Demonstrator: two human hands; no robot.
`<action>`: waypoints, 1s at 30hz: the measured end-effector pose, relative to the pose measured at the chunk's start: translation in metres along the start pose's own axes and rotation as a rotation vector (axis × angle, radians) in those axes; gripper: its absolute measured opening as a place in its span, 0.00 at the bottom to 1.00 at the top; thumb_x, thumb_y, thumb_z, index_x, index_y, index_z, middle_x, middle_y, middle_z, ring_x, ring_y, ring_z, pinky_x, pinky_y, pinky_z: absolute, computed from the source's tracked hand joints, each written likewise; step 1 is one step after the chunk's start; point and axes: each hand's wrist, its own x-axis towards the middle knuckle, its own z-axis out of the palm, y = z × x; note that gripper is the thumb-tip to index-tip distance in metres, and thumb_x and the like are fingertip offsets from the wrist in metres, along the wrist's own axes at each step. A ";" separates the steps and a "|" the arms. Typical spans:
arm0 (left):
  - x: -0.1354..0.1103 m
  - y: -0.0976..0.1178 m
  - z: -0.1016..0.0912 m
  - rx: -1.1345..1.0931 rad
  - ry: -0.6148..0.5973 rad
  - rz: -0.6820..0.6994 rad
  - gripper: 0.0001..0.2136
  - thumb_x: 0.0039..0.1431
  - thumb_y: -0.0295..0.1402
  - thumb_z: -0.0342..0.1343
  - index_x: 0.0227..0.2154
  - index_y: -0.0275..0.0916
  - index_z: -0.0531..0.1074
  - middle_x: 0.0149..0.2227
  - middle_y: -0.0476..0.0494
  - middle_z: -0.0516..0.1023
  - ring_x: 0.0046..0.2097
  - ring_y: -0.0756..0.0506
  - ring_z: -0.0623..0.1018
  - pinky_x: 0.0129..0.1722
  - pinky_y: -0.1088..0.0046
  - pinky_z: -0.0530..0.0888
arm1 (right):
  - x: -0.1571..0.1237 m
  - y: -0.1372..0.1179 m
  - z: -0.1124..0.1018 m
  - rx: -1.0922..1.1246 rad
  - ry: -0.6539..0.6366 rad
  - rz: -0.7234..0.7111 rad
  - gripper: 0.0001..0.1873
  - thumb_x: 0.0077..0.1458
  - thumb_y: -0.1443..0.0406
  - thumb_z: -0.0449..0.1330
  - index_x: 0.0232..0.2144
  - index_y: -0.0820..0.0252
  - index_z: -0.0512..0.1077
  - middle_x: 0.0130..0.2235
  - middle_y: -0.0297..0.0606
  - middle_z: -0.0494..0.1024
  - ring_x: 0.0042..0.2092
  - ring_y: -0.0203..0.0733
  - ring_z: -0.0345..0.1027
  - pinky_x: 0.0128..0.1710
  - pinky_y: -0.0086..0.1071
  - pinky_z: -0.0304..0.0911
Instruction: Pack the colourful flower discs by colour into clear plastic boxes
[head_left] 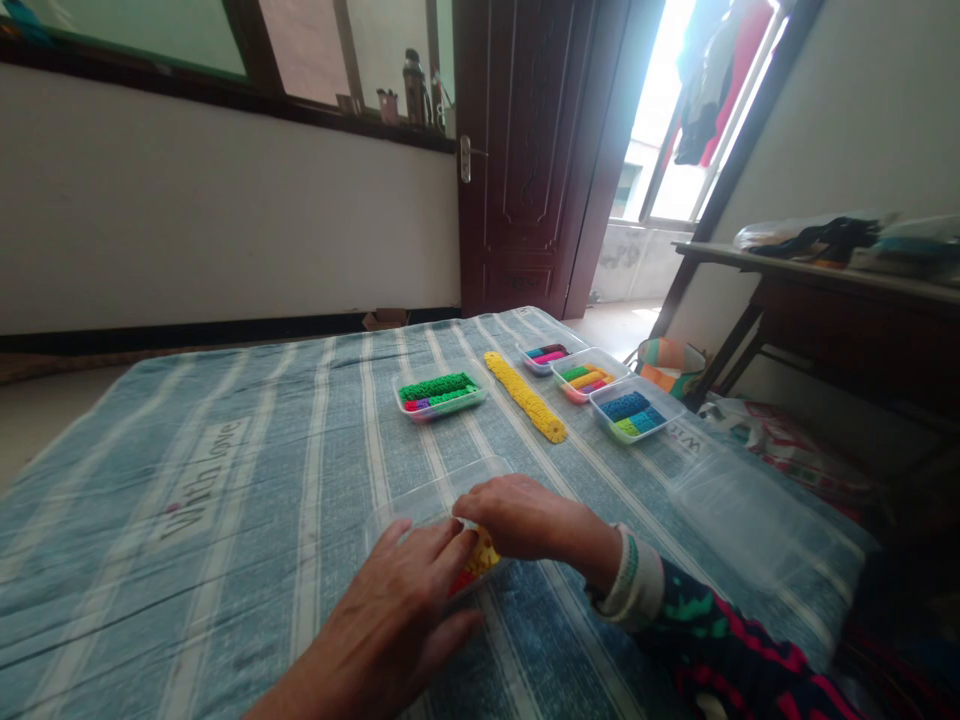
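Yellow and red plastic discs [484, 552] are lying in a clear plastic box [420, 497] toward the near edge of the striped blue cloth [300, 480]. The person's left hand [409, 605] is resting over the box's near left side, and the right hand [521, 512] is hanging over its right end, both with bent fingers. Whether either is pinching a disc cannot be told, since the fingertips are partly hidden. Beyond them, a row of yellow discs [525, 398] is lying on the cloth, slanting toward the far edge. To its left a box of mostly green rows [431, 414] is standing; to its right, toward the far right corner, three more boxes of coloured rows [645, 432] are standing. Past the far edge, a dark red door [517, 170] is filling part of the wall.
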 end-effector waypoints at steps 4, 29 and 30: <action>-0.002 -0.012 -0.006 -0.013 0.154 0.008 0.23 0.58 0.42 0.56 0.56 0.48 0.66 0.54 0.42 0.75 0.54 0.37 0.75 0.58 0.48 0.66 | -0.002 -0.001 -0.003 0.026 0.030 0.002 0.12 0.56 0.74 0.54 0.43 0.63 0.71 0.40 0.42 0.79 0.38 0.42 0.72 0.33 0.32 0.63; 0.000 -0.102 0.013 -0.318 0.564 -0.663 0.18 0.50 0.49 0.50 0.32 0.41 0.77 0.35 0.44 0.83 0.40 0.40 0.81 0.43 0.68 0.77 | 0.014 0.075 0.034 0.415 0.784 0.511 0.10 0.57 0.68 0.53 0.34 0.60 0.76 0.29 0.35 0.78 0.33 0.37 0.71 0.37 0.28 0.63; 0.000 -0.101 0.014 -0.313 0.556 -0.650 0.18 0.50 0.48 0.50 0.32 0.40 0.76 0.36 0.44 0.83 0.40 0.40 0.81 0.43 0.68 0.76 | 0.016 0.081 0.042 0.469 0.759 0.555 0.10 0.56 0.68 0.54 0.33 0.60 0.76 0.27 0.34 0.77 0.31 0.37 0.71 0.36 0.28 0.63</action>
